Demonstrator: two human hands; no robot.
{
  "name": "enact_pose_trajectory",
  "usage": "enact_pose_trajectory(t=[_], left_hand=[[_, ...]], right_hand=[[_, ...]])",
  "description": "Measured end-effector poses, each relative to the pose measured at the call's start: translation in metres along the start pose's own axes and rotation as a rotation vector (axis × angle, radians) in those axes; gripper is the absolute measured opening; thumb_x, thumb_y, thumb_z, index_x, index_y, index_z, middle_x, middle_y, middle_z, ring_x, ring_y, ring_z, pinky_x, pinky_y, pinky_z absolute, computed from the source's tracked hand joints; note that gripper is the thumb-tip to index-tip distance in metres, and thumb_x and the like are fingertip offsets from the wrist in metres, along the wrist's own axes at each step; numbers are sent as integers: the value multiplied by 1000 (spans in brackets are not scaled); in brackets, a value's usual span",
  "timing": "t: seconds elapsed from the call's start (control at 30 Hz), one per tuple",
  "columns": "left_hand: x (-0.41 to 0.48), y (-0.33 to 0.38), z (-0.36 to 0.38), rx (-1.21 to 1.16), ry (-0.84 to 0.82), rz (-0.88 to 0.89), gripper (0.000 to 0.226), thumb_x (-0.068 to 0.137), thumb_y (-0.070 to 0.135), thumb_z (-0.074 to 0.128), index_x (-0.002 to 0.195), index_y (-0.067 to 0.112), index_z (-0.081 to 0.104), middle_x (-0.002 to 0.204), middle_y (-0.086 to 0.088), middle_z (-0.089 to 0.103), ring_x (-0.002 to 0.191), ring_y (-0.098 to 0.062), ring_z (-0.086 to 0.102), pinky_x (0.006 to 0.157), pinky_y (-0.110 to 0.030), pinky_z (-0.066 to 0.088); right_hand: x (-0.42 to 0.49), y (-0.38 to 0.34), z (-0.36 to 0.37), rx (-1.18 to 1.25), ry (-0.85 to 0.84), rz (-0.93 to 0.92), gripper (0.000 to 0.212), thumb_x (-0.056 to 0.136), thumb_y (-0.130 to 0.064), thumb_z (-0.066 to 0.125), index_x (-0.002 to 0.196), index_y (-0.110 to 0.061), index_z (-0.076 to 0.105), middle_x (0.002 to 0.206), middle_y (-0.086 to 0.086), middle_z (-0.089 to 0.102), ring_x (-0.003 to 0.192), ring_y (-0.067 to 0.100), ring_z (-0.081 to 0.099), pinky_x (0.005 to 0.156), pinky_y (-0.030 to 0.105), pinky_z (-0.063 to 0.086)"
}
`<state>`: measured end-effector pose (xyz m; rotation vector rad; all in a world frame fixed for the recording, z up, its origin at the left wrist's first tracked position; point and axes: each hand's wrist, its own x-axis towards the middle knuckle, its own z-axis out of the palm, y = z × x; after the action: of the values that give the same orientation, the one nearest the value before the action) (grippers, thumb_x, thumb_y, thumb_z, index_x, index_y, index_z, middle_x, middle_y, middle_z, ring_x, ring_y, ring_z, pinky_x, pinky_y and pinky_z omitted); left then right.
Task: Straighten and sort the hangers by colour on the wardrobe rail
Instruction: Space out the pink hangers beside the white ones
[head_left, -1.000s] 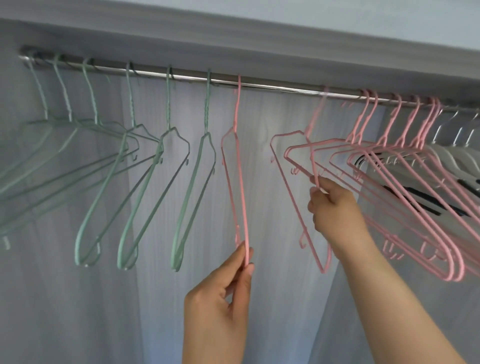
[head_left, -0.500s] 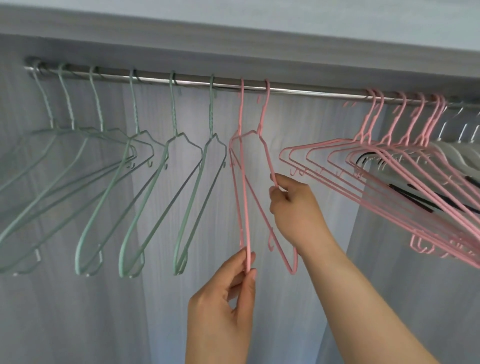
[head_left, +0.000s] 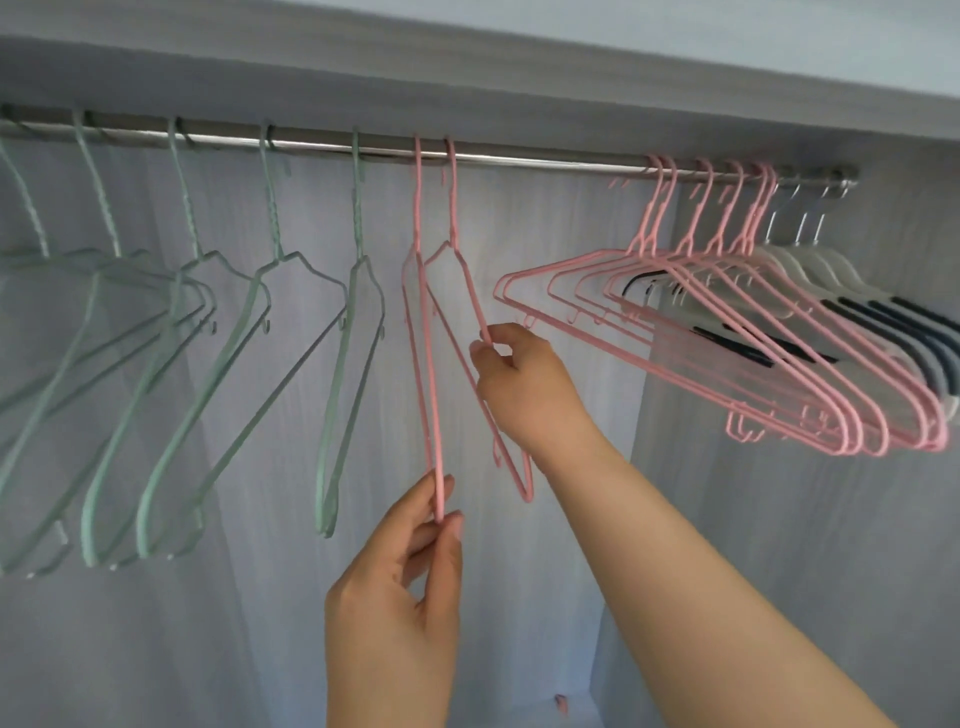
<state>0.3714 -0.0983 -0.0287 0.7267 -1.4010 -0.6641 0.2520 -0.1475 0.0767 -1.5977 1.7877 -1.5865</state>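
Second pink hanger (head_left: 453, 208), in right hand (head_left: 524, 384), now hangs beside first hanger (head_left: 417, 208).

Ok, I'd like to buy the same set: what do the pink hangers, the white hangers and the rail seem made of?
Pink hangers: thin wire with a matte coating, probably coated metal, since the rods are slim and neatly bent. White hangers: broad, smooth shoulders, likely plastic; their hooks gleam like metal. Rail: polished metal tube, judging by its bright glint; which metal is unclear.

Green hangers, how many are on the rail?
5 green hangers on the rail, left of the pink hangers; the leftmost is cut off, so more may be hidden.
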Motion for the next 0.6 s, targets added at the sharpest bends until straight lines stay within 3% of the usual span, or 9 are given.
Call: enact_pose_trajectory(t=[0.07, 0.2, 0.33, 0.5, 0.6], left_hand=[[-1, 2, -1, -33, 13, -6, 42, 78, 10, 68, 100, 45, 61, 95, 31, 66, 80, 8, 65, 64, 2, 43], [-2, 4, 2, -107, 63, -5, 38, 71, 26, 60, 100, 50, 56, 101, 27, 64, 82, 4, 65, 66, 1, 44], [-2, 5, 6, -81, 124, 64, 51, 69, 24, 59, 103, 61, 48, 103, 24, 63, 79, -1, 63, 67, 0, 45], [-10, 9, 17, 12, 229, 149, 67, 67, 17, 62, 129, 30, 41, 118, 44, 36, 72, 8, 59, 59, 2, 42], [-19, 22, 31, 56, 327, 257, 68, 71, 25, 63, 134, 25, 38, 130, 36, 32, 72, 2, 59, 56, -5, 44]], right_hand=[[-1, 2, -3, -18, -14, 30, 40, 94, -30, 40, 128, -10, 46, 109, 12, 60, 105, 28, 59, 84, 30, 45], [-1, 3, -5, -52, 13, -28, 31, 96, -18, 33, 108, 1, 54, 83, 12, 50, 77, 24, 47, 69, 27, 35], [3, 4, -9, -41, 31, -51, 33, 96, -15, 30, 111, 1, 54, 84, 12, 52, 77, 25, 49, 70, 31, 37], [3, 7, -18, -37, -20, -43, 31, 96, -19, 32, 108, -1, 55, 77, 9, 50, 71, 24, 48, 64, 27, 36], [-5, 3, -32, 13, -136, 19, 35, 96, -29, 35, 121, -7, 47, 80, 8, 54, 62, 22, 54, 58, 23, 40]])
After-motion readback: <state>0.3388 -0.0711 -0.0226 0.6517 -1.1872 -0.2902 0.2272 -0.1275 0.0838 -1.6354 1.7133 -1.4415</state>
